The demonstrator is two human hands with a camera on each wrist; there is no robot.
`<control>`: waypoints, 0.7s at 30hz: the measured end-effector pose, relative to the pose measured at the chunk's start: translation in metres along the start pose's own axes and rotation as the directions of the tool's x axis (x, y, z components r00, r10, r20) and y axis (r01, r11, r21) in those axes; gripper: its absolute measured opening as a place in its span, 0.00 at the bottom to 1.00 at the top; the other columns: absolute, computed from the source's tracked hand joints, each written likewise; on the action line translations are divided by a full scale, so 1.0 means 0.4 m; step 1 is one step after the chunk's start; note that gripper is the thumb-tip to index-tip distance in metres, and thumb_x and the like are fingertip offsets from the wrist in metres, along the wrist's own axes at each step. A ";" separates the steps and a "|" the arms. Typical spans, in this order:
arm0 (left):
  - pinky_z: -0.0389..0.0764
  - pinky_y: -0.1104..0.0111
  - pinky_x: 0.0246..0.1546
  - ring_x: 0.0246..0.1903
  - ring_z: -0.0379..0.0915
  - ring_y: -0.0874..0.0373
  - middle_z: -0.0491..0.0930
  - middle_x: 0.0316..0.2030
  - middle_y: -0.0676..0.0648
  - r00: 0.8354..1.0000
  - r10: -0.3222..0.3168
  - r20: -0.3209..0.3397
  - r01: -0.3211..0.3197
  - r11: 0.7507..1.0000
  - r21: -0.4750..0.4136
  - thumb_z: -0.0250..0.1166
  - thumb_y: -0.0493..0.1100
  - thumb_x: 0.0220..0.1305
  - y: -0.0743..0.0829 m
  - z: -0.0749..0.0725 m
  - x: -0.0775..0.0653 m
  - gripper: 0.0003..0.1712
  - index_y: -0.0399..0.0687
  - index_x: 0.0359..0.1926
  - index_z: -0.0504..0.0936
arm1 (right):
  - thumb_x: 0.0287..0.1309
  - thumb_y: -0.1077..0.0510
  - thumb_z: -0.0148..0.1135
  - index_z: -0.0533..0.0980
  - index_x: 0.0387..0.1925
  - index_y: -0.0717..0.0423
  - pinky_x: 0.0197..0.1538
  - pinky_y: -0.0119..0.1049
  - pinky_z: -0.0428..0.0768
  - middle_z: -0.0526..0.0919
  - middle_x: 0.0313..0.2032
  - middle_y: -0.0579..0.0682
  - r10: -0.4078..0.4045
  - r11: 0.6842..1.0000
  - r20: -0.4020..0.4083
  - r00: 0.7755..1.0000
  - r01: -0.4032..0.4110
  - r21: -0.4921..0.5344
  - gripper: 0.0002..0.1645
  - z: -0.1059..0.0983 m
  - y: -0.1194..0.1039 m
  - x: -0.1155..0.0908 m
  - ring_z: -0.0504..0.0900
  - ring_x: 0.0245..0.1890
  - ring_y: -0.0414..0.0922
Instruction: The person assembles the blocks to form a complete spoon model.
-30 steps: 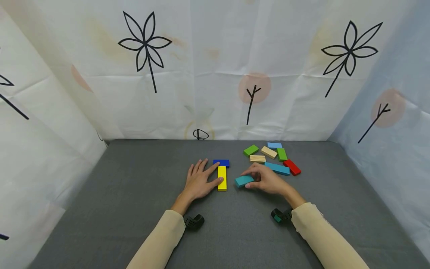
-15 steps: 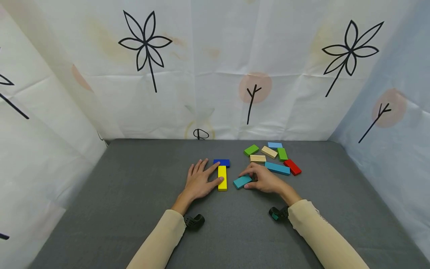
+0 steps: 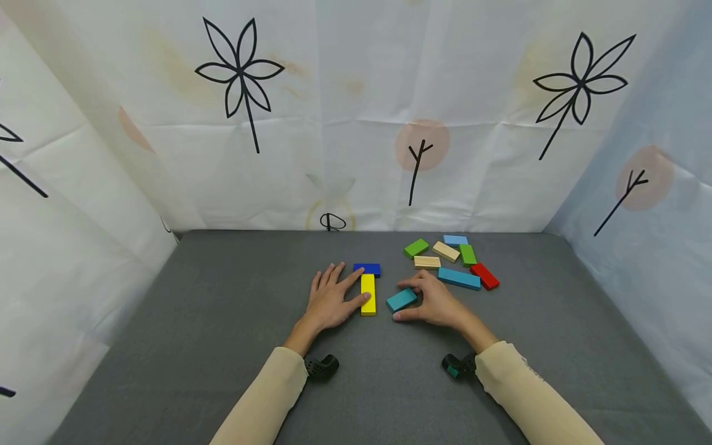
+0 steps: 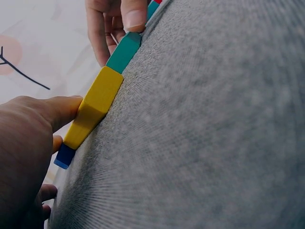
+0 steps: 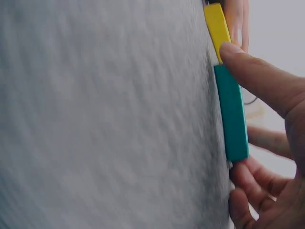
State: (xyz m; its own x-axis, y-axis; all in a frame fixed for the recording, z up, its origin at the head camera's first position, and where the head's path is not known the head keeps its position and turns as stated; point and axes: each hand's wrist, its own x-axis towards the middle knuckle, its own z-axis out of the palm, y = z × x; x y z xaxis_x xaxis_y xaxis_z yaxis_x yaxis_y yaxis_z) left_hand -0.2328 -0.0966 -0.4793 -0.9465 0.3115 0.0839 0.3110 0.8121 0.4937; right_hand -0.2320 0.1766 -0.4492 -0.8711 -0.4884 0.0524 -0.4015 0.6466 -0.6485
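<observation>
A: In the head view, where were the hands?
B: Mid-frame, over a grey table (image 3: 167, 334). The left hand (image 3: 329, 304) lay with fingers spread, touching a yellow block (image 3: 368, 306) and the dark blue block (image 3: 369, 270) above it. Further right, the right hand (image 3: 439, 304) curved its thumb and fingers round a teal block (image 3: 402, 300). Green blocks (image 3: 416, 248), a long blue block (image 3: 459, 279) and a red block (image 3: 485, 277) lay right of upper centre.
A: The left wrist view?
B: The left thumb touched the yellow block, left of centre; the teal block showed above it.
A: The right wrist view?
B: The teal block was at right, between thumb and fingers; how firmly they held it, I couldn't tell.
</observation>
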 end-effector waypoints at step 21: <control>0.36 0.43 0.75 0.78 0.40 0.41 0.52 0.78 0.39 1.000 -0.006 -0.005 0.006 1.000 0.003 0.55 0.68 0.72 0.003 0.001 -0.003 0.38 0.63 0.77 0.64 | 0.52 0.48 0.79 0.74 0.66 0.62 0.55 0.55 0.74 0.76 0.56 0.58 0.018 1.000 -0.045 0.999 -0.017 0.022 0.43 0.007 0.003 -0.007 0.74 0.53 0.55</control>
State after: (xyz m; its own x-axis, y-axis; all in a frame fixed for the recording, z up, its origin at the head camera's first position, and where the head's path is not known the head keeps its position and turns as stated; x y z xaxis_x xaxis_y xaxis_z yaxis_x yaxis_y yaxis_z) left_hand -0.2312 -0.0959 -0.4793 -0.9486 0.3047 0.0851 0.3060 0.8153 0.4917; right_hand -0.2292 0.1769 -0.4523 -0.8900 -0.4497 0.0746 -0.3802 0.6419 -0.6659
